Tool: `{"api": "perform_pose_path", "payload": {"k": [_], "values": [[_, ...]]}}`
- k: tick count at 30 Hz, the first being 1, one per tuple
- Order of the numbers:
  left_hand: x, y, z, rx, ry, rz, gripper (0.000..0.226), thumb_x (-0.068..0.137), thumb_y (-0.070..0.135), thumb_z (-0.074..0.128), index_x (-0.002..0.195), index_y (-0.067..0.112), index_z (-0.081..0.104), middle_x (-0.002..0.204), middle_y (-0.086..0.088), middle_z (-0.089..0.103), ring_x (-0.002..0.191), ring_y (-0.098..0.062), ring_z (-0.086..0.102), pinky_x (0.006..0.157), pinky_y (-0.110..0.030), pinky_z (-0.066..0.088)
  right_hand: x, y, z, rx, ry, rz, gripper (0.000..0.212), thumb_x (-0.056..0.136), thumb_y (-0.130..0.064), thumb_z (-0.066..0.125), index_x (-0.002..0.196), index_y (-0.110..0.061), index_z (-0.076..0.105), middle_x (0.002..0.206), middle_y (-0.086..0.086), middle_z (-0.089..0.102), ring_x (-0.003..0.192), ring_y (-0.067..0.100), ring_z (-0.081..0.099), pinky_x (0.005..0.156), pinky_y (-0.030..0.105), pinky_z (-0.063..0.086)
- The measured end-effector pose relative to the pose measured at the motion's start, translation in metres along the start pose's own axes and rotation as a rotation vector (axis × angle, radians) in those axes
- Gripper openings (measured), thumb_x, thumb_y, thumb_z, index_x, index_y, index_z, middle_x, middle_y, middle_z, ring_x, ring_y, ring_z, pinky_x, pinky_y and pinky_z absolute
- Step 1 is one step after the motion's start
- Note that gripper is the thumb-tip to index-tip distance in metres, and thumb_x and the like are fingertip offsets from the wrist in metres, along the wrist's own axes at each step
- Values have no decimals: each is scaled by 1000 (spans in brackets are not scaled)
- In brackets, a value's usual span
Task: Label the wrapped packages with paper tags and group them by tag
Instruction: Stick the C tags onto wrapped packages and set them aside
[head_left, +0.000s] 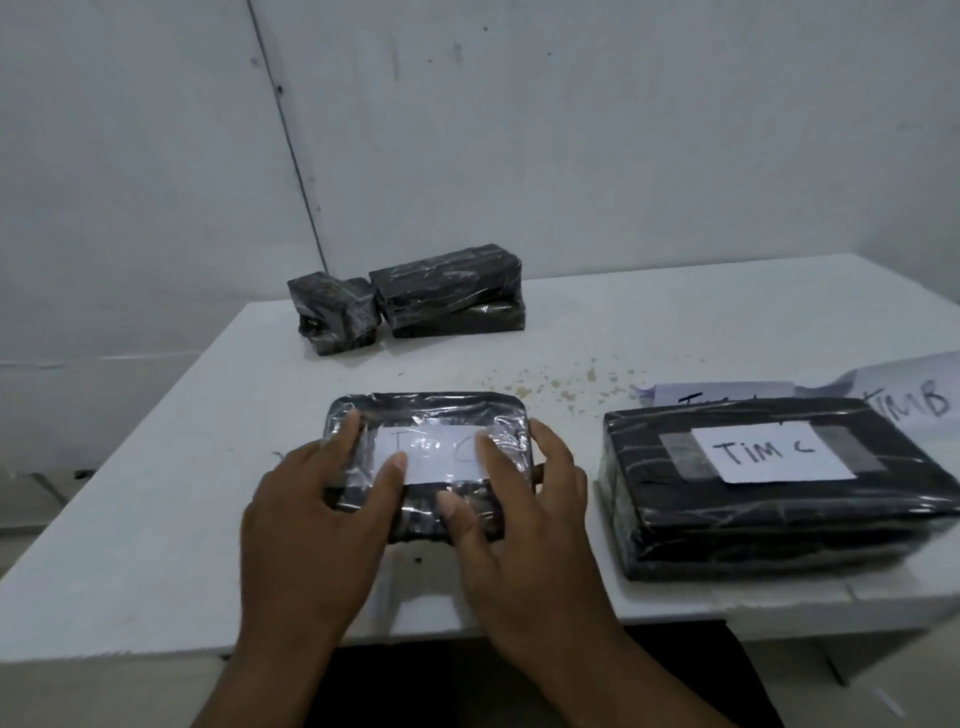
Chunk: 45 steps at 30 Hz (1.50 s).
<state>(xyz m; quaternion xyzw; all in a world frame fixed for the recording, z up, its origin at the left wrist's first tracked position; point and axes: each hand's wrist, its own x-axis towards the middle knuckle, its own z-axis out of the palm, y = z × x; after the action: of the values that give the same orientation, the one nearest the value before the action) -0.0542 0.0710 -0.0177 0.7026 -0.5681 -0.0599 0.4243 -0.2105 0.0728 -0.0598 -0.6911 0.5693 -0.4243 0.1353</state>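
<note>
A black plastic-wrapped package (431, 415) lies on the white table (171, 545) right in front of me. A white paper tag (431, 452) with handwriting sits on its top under clear tape. My left hand (317, 519) lies flat on the package's left side, thumb on the tag. My right hand (519, 530) presses with straight fingers on the tag's right end and the package's right edge. To the right lies a bigger black package (769, 519) with a taped tag reading "TiM c" (769, 451).
At the back of the table stand a small black package (332, 312) and two stacked long ones (452, 291), all without tags. Loose paper tags (914, 395), one reading "TMB", lie behind the right package. A wall stands close behind the table.
</note>
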Motion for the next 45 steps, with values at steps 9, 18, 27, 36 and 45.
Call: {"api": "perform_pose_path", "payload": {"k": [9, 18, 27, 36, 45], "values": [[10, 59, -14, -199, 63, 112, 34, 96, 26, 65, 129, 36, 69, 84, 30, 63, 78, 26, 57, 66, 7, 37, 16, -20, -77, -79, 205, -43, 71, 93, -54, 53, 154, -20, 42, 164, -2, 23, 149, 13, 18, 111, 16, 16], [-6, 112, 28, -379, -152, 172, 50, 103, 18, 53, 151, 30, 48, 85, 35, 57, 72, 28, 55, 64, 4, 39, 14, 15, -158, -92, 348, 121, 70, 87, -42, 70, 150, -20, 48, 156, -5, 41, 141, 4, 31, 104, 3, 15], [-26, 143, 65, -307, -366, 281, 22, 95, 37, 61, 102, 57, 59, 85, 53, 59, 91, 19, 59, 67, 2, 41, 11, 54, -189, -161, 233, 351, 62, 96, -37, 61, 152, -20, 41, 152, -4, 43, 142, 13, 32, 103, 21, 22], [-32, 150, 76, -184, -401, 286, 21, 94, 51, 58, 87, 68, 48, 89, 65, 44, 96, 22, 51, 63, -8, 37, 15, 68, -192, -286, 107, 460, 56, 98, -48, 44, 146, -20, 44, 148, 1, 45, 137, 24, 32, 109, 44, 39], [-23, 121, 66, -265, -219, 180, 62, 89, 72, 33, 145, 46, 42, 127, 24, 55, 122, -7, 53, 100, -40, 47, 17, 48, -189, -392, 190, 371, 66, 90, -66, 32, 145, -33, 48, 160, 3, 32, 144, 27, 22, 111, 52, 23]]}}
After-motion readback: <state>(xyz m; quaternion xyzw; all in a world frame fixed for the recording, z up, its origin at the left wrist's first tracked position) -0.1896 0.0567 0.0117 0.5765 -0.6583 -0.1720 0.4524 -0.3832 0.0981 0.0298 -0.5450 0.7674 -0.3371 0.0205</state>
